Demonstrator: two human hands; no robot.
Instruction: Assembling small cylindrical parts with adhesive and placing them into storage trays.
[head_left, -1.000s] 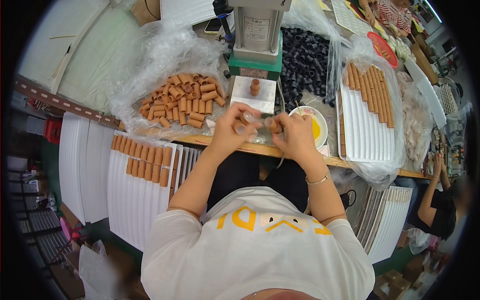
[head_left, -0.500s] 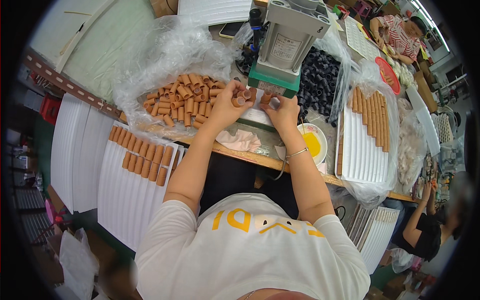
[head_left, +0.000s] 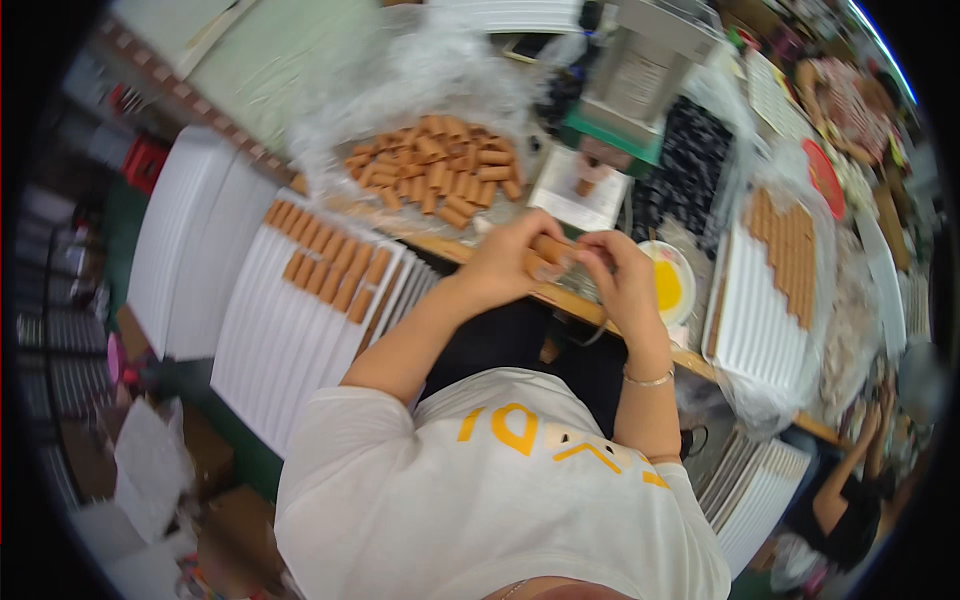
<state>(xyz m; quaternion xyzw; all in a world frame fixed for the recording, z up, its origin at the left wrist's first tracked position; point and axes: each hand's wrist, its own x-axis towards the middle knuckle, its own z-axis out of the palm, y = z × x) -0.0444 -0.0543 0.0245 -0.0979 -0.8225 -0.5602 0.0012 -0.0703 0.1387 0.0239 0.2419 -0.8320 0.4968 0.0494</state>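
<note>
In front of my belly, over the table edge, my left hand is closed around a couple of short brown tubes. The tubes look open-ended with pale, shiny ends. My right hand pinches with thumb and fingertips at the end of one tube; what is between those fingertips is too blurred to make out. Beyond my hands stands a grey and green press on a white base plate. A brown piece sits under its head. A heap of loose brown tubes lies on plastic film to the left.
At left, a white grooved tray carries rows of brown tubes. Right of the press lie many black fittings. A plate with yellow contents stands near my right hand. Further right is another tray of tubes. Two other people sit on the right.
Both hands have drawn back from the press to the table's near edge and come together at the tubes. The whole view has shifted, with the table now further right.
</note>
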